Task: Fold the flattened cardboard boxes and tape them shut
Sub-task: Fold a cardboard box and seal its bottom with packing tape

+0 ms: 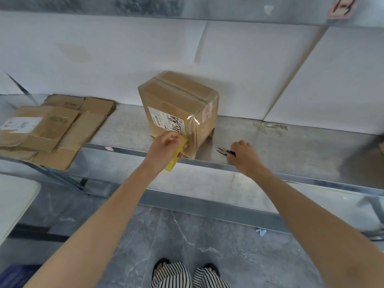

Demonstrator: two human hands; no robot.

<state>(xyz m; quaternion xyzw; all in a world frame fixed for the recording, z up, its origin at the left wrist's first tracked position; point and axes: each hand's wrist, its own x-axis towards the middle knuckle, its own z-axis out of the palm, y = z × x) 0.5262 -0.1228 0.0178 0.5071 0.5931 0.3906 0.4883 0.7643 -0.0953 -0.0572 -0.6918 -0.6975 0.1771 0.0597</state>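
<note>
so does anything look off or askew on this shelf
The taped brown cardboard box sits tilted on the grey metal shelf, its near corner at the front edge. Crumpled clear tape residue is stuck to the shelf to its right, and a small blue scrap lies on the floor.

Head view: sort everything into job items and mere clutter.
Job: taped box, flattened cardboard stack, yellow tape dispenser gripped by left hand, snips held by right hand.
Clutter: blue scrap on floor, pink label overhead, tape scraps on shelf, white table corner.
</note>
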